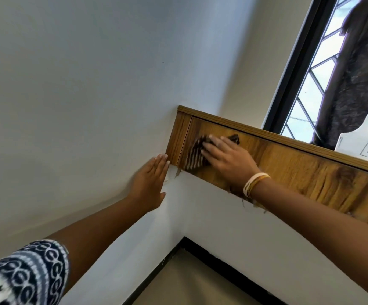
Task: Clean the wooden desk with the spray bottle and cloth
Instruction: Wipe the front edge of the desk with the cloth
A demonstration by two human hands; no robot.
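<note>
Striped cloth (195,155) pressed on wooden counter (299,172).
It is held down by the flat right grip (229,159); the left grip (150,186) is laid flat on the wall (68,106).

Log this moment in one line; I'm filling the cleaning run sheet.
step: wiping | right hand: presses cloth flat on wooden desk front | left hand: flat on wall beside desk end | spray bottle: far right, untouched

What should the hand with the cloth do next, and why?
Probably slide the cloth rightward along the wooden panel: the right hand presses it flat at the panel's left end, the left hand braces on the wall, and the rest of the panel stretches toward the spray bottle.
</note>
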